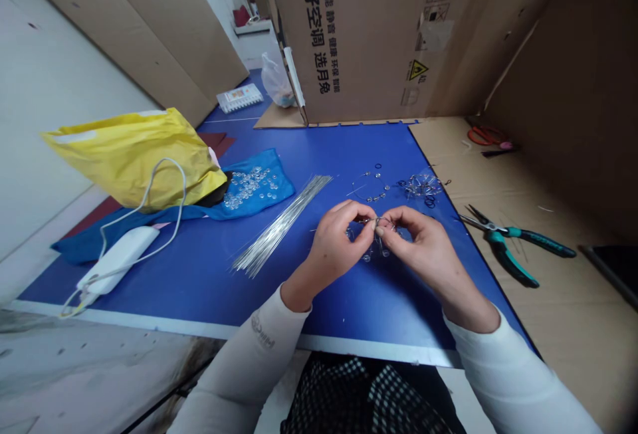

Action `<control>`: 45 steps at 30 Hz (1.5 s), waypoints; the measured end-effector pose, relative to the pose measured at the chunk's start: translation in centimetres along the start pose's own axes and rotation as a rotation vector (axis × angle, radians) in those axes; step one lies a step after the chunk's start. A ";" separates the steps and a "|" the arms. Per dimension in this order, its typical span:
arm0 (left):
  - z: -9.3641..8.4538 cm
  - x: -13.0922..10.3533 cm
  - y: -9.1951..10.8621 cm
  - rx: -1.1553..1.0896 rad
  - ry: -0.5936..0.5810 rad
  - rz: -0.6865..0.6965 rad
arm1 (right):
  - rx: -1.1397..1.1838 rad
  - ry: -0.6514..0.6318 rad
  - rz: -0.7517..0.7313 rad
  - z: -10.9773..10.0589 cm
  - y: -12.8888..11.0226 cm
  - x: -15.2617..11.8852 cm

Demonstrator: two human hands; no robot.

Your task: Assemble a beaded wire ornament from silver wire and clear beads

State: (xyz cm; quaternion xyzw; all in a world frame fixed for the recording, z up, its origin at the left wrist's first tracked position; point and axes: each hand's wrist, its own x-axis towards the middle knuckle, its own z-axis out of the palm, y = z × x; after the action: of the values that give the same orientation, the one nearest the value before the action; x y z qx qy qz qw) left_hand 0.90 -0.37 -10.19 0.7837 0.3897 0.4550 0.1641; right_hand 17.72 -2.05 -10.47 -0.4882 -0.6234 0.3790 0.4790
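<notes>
Blue tabletop (339, 311), two-handed fingertip pinch

Silver bundle of thin straight wires (284, 226) lies left. Bare left hand (339, 236) pinches thin wire piece with clear round beads (385, 254) over tabletop; bare right hand (423, 238) pinches it too. Best: grip close together, beads hanging free.

over on the left sat a bulging yellow bag (144, 155), and up in front of it looped a white cable (184, 187), running from a white oblong device (119, 258)! further back, a white case (240, 98) lay near a translucent plastic bag (276, 80), while a printed cardboard panel (371, 42) stood tall, a red item (242, 16) perched on a far ledge (254, 28)!
</notes>
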 end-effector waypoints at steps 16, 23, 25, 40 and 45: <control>0.1 0.0 -0.4 0.071 0.000 0.074 | 0.378 -0.171 0.286 -0.2 0.7 0.2; 0.1 -0.1 -0.4 0.041 -0.018 0.049 | 0.443 -0.208 0.323 -0.5 1.1 0.2; 0.1 -0.1 -0.4 0.031 -0.021 0.033 | 0.414 -0.209 0.309 -0.6 1.1 0.2; 0.1 0.0 -0.3 -0.258 -0.116 -0.330 | 0.168 -0.206 0.226 -0.5 0.3 0.2; 0.3 0.0 -0.3 -0.278 -0.098 -0.373 | 0.138 -0.211 0.199 -0.6 0.4 0.3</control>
State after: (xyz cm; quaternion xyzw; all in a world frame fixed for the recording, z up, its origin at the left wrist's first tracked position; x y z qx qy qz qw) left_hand 0.95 -0.16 -10.56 0.6891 0.4530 0.4275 0.3705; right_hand 18.34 -1.71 -10.61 -0.4711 -0.5911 0.5157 0.4033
